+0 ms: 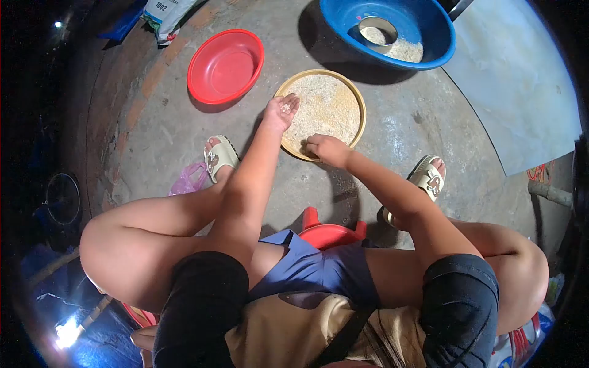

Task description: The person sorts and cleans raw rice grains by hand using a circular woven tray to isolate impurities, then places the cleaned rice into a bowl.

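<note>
While seated low on a red stool [328, 234], looking down at a concrete floor [392, 132]. Farthest left, up top: a printed sack [164, 15]. Next, a red bowl [225, 65], upright, near the tray's left rim but apart from it. Below it, a pink bag [188, 180] against the left sandal [219, 156]. Then the left hand [282, 110], palm up over the tray's left edge, grip loosely cupped under a few grains, fingers half spread. At centre, flat on the floor, the round tray [362, 104], spread with pale grain [325, 110]. At its near rim, the right hand [326, 149], knuckles up, fingers curled down onto the grain; cannot tell whether the grip pinches anything. Up right, just behind the tray: a blue basin [432, 27] holding more grain and a metal ring [377, 30]. Lower right, the right sandal [429, 178]. Far right, a grey sheet [521, 80] on the floor.
</note>
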The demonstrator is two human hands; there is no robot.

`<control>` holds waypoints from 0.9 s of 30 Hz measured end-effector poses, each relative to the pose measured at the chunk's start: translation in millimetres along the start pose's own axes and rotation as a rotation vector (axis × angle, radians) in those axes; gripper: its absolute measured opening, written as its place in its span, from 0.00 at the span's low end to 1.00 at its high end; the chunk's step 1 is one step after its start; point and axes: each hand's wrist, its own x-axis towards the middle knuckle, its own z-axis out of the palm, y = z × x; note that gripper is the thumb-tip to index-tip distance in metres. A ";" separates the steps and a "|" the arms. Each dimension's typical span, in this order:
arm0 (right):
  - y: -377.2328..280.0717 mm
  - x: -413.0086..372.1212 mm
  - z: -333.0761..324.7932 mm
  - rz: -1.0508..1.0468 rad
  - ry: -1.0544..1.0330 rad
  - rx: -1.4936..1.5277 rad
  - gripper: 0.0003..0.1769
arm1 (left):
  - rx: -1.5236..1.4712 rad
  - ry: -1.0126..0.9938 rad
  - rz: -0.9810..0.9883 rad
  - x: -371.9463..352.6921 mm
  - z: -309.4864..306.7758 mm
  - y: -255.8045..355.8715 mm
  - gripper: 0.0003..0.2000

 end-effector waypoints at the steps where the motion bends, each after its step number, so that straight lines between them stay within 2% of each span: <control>1: 0.4 4.3 -2.7 0.098 -0.062 0.042 0.12 | -0.007 0.001 -0.023 2.5 -3.3 -2.7 0.16; 2: 1.7 8.4 -6.7 0.092 -0.072 0.039 0.12 | -0.019 0.000 -0.019 5.4 -5.5 -5.5 0.16; 4: -0.6 18.1 -22.9 0.331 -0.112 -0.023 0.11 | 0.020 0.010 -0.044 6.5 -5.4 -12.0 0.17; 5: -1.3 20.2 -30.3 0.329 -0.116 -0.025 0.11 | 0.016 0.010 -0.043 6.7 -3.8 -14.3 0.17; 7: 4.7 21.6 -36.8 0.377 0.300 0.053 0.11 | 0.058 0.008 -0.057 2.3 4.3 -17.6 0.16; 8: 14.0 25.5 -33.2 0.372 0.414 0.040 0.13 | 0.092 -0.002 -0.076 0.4 8.5 -19.4 0.16; 9: 15.9 29.6 -38.9 0.369 0.412 0.038 0.13 | 0.090 -0.003 -0.075 -3.0 12.9 -20.9 0.16; 11: 14.5 38.6 -57.8 0.271 0.455 0.115 0.17 | 0.151 -0.129 -0.115 -6.2 18.7 -24.3 0.13; 13: 14.7 44.1 -65.0 0.249 0.424 0.018 0.20 | 0.121 -0.102 -0.158 1.5 19.6 -24.9 0.11; 15: 13.8 44.0 -67.4 0.283 0.609 -0.095 0.21 | 0.040 -0.258 -0.159 1.6 21.3 -22.2 0.10; 16: 13.4 41.4 -66.5 0.282 0.609 -0.097 0.21 | 0.014 -0.130 -0.122 0.8 27.2 -19.6 0.12; 19: 17.4 22.4 -54.8 0.291 0.544 -0.152 0.22 | -0.002 -0.118 -0.067 -2.1 27.0 -6.8 0.14; 21: 18.7 8.0 -45.6 0.231 0.329 -0.203 0.22 | -0.021 -0.130 -0.036 -1.9 23.5 -0.9 0.16; 23: 15.2 -0.9 -42.0 0.220 0.281 -0.213 0.20 | -0.031 -0.067 -0.013 -3.9 21.3 2.8 0.15; 25: 16.9 -6.6 -35.1 0.168 0.144 -0.210 0.19 | -0.020 -0.044 0.001 -2.6 15.8 2.7 0.16; 27: 20.7 -10.6 -31.8 0.191 0.121 -0.197 0.18 | -0.033 -0.006 -0.005 -0.9 11.2 1.2 0.16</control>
